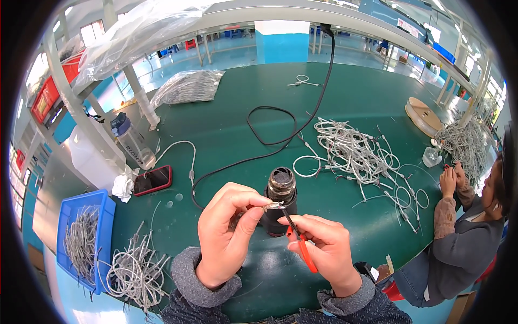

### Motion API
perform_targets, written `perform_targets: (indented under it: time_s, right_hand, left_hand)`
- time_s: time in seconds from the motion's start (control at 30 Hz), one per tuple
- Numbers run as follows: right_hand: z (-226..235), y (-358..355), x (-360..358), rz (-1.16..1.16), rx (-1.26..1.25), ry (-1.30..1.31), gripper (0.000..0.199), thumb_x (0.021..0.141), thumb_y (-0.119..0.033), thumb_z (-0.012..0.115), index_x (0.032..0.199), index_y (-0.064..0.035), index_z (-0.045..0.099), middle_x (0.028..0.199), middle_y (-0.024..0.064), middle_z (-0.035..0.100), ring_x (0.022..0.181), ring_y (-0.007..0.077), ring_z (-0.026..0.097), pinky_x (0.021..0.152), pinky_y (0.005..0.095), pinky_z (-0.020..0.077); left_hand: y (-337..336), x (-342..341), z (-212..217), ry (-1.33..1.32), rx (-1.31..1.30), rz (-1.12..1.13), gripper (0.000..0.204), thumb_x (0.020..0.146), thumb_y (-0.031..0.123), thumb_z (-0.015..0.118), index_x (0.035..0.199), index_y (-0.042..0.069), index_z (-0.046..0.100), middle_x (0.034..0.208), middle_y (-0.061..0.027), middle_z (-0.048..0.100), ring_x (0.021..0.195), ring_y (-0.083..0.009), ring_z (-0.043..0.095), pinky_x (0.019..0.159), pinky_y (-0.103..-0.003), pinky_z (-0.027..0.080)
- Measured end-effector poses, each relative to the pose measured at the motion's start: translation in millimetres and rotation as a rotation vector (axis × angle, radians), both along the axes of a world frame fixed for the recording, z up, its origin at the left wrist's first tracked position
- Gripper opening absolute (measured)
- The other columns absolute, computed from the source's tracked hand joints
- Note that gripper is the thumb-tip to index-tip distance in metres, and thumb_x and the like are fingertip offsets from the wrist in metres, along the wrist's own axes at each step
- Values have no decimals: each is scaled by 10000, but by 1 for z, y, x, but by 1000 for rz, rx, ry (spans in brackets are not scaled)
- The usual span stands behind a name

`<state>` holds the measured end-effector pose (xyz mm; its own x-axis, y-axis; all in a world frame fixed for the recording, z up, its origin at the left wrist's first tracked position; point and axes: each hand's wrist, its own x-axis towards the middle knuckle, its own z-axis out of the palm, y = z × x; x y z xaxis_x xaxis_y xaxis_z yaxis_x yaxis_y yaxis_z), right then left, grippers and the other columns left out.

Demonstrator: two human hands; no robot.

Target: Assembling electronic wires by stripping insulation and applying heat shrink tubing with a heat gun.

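My left hand [226, 232] pinches a small silvery, foil-like piece [274, 206] between thumb and forefinger. My right hand [326, 254] grips red-handled scissors [302, 245], whose dark blades point up at the silvery piece. Both hands hover over a green table [350, 102]. Just behind them stands a black cylindrical heat tool [280, 200] with its round mouth facing up, and a black power cable [291, 132] runs from it toward the far end of the table.
A heap of white wires [356, 154] lies right of centre. Coiled wires [135, 270] and a blue bin of wires [83, 237] sit at lower left. A red-cased phone [152, 180] and a water bottle [131, 139] stand left. A co-worker [464, 232] sits at right.
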<state>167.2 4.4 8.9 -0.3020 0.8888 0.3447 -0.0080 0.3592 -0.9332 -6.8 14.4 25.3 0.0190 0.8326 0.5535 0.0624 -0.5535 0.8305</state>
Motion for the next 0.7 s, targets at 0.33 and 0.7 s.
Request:
perform_targets:
  time_s: [0.33,0.7]
  right_hand:
    - [-3,3,1,-36,87,-72,367,716,56,670,1080,37,628,793,60,586,686,98,559,574,209,439]
    - [-7,1,0,-4,-46,4,378,724,99,627,1099,57,606,813,56,571,703,92,553,587,205,445]
  left_hand:
    - [-1,-1,2,93,32,44,116,850,-15,581,962,-13,608,891,-70,554,707,-97,493,607,-207,396]
    - [-1,1,-1,-17,24,64,118,844,-26,575,959,-20,603,897,-79,558,695,-88,489,599,-204,392]
